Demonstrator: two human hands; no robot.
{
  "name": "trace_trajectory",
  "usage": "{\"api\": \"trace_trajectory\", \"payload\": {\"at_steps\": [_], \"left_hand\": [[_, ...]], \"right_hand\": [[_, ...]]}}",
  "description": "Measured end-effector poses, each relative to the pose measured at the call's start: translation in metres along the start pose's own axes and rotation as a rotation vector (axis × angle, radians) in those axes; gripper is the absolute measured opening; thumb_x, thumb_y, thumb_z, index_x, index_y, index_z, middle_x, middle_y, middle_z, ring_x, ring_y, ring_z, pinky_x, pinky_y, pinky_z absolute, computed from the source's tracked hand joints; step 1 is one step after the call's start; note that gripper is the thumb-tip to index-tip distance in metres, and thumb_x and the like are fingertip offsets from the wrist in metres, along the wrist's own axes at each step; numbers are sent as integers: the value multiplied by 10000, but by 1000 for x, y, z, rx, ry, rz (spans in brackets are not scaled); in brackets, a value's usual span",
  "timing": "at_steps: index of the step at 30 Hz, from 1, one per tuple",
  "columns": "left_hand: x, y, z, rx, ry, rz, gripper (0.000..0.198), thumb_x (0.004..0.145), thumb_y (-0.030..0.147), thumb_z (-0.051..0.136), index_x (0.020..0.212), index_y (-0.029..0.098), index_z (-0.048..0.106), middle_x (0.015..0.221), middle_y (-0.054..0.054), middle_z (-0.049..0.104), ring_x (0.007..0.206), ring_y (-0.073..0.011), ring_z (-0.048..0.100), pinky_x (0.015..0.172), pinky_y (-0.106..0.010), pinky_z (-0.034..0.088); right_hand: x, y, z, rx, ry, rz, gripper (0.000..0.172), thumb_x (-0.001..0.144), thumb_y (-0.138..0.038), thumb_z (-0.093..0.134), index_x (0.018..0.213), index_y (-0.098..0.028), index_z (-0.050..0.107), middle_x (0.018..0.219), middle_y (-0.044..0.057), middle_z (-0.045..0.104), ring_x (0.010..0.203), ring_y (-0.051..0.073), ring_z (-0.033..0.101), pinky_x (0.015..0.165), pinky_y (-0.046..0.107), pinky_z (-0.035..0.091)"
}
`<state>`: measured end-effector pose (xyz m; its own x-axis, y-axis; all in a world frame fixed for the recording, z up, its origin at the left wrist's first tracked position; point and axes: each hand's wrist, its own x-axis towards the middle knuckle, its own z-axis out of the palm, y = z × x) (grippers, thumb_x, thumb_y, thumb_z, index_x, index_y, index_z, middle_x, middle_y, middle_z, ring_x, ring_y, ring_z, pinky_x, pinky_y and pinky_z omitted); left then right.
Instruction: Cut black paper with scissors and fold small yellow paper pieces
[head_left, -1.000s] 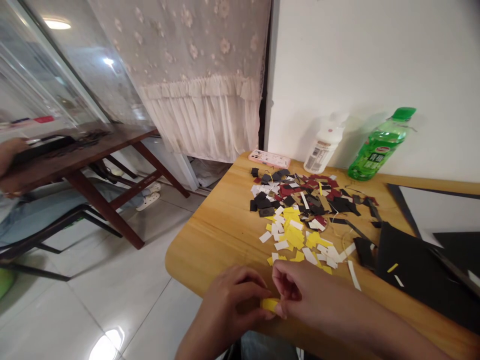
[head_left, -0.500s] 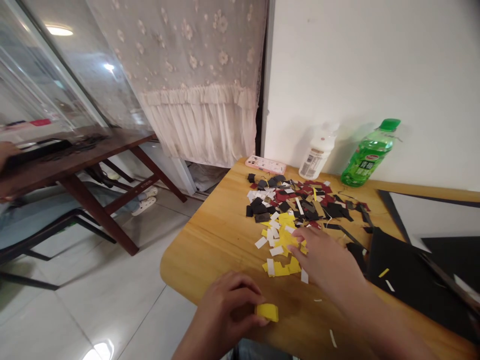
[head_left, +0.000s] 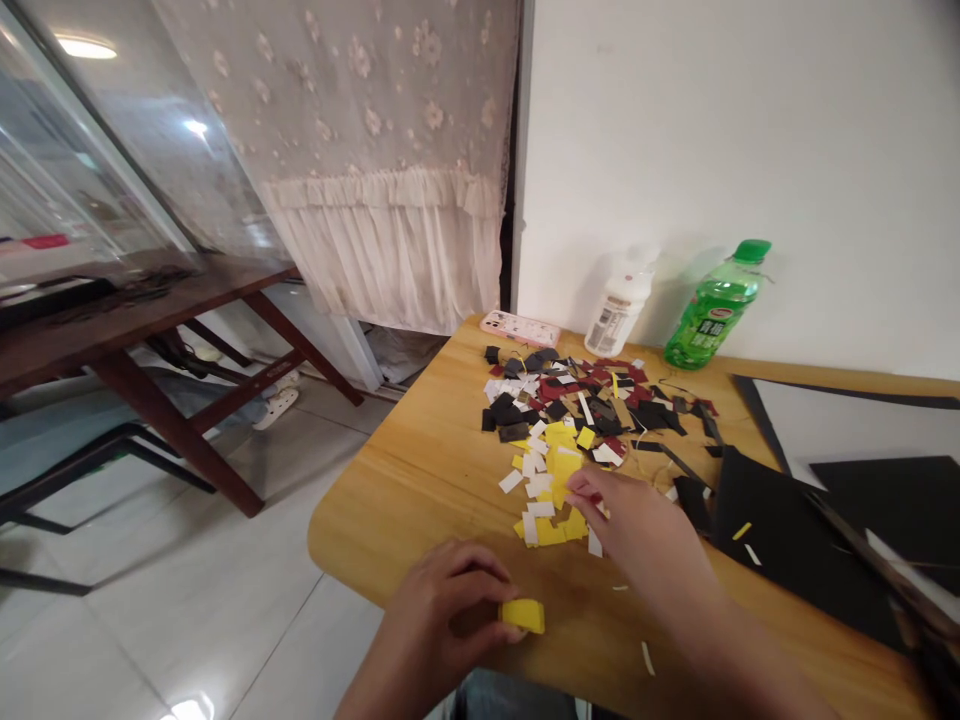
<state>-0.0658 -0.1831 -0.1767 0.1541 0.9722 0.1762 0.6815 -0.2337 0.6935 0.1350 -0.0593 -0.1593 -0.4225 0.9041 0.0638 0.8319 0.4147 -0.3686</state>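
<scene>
Between the thumb and fingers of my left hand (head_left: 450, 610) is a small stack of yellow paper pieces (head_left: 523, 615), held just above the wooden table's near edge. My right hand (head_left: 630, 515) reaches over the scattered yellow paper pieces (head_left: 556, 535), thumb and fingertips pinched at a yellow paper piece (head_left: 565, 475). Its fingers partly cover what they touch. White paper pieces (head_left: 540, 485) lie mixed among the yellow ones. Behind them spreads a pile of black, dark red, brown and white paper pieces (head_left: 592, 405).
A phone in a pink case (head_left: 519, 328), a white bottle (head_left: 619, 315) and a green drink bottle (head_left: 716, 310) stand or lie along the wall. On the right are black paper sheets (head_left: 780, 540) and scissors (head_left: 877, 560). Another table (head_left: 262, 285) stands at left.
My right hand's fingertips have closed together over the yellow pieces, shifting slightly left and down. My left hand keeps its yellow stack. The whole view has shifted slightly.
</scene>
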Motion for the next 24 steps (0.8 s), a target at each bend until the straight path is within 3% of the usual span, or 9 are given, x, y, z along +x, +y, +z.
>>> {"api": "trace_trajectory", "payload": {"at_steps": [5, 8, 15, 20, 24], "left_hand": [[-1, 0, 1, 3, 8, -7, 168, 750, 247, 849, 894, 214, 769, 954, -58, 752, 866, -235, 711, 752, -318, 536], [-1, 1, 1, -1, 7, -6, 163, 750, 221, 848, 892, 204, 771, 956, -63, 748, 867, -238, 709, 755, -329, 533], [0, -1, 3, -10, 10, 10, 203, 708, 192, 876, 878, 179, 767, 934, -65, 745, 856, -241, 711, 746, -332, 528], [0, -2, 3, -17, 35, 45, 228, 689, 194, 892, 877, 166, 767, 933, -72, 748, 849, -240, 712, 753, -332, 519], [-1, 1, 2, -31, 20, 9, 217, 691, 184, 890, 870, 172, 769, 937, -65, 747, 860, -234, 706, 758, -323, 515]], "right_hand": [[-16, 6, -3, 272, -61, -123, 185, 939, -176, 591, 969, -247, 759, 996, 25, 792, 891, 212, 747, 807, 314, 573], [-24, 7, -3, 349, -66, -135, 233, 932, -163, 557, 989, -234, 771, 1036, 64, 786, 936, 247, 742, 799, 351, 587], [-36, 14, 7, 280, -149, -150, 278, 947, -178, 502, 968, -230, 774, 952, 53, 788, 889, 248, 738, 800, 381, 597], [-40, 19, 16, 155, -31, -204, 198, 920, -191, 565, 985, -223, 748, 1041, 92, 729, 1032, 303, 675, 903, 488, 565], [-48, 21, 22, 80, 77, -251, 207, 849, -212, 674, 1053, -219, 712, 1079, 109, 714, 1028, 335, 674, 856, 519, 582]]}}
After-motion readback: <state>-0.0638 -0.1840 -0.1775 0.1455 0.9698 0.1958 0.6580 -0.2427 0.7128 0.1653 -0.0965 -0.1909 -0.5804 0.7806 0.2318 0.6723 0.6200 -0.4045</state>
